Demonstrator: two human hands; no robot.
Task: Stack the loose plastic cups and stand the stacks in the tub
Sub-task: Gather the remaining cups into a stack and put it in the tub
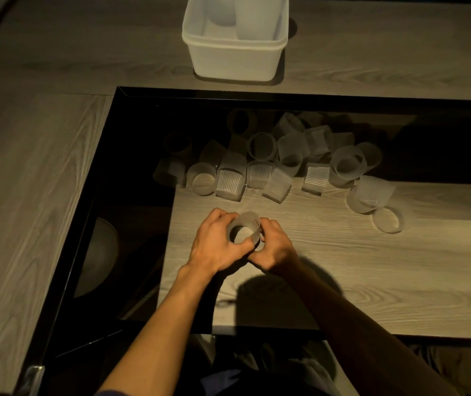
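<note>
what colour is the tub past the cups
The tub is frosted translucent white, clearest in the head view.

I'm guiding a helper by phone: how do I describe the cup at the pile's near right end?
Find the black-framed table, then the pile of loose cups on it. At the pile's right end, this cup lies on its side, nearer the person than any other there.

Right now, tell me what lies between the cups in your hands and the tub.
The heap of loose translucent plastic cups lies directly between the held frosted cups and the white plastic tub. Above the heap, nothing visible blocks the way.
</note>
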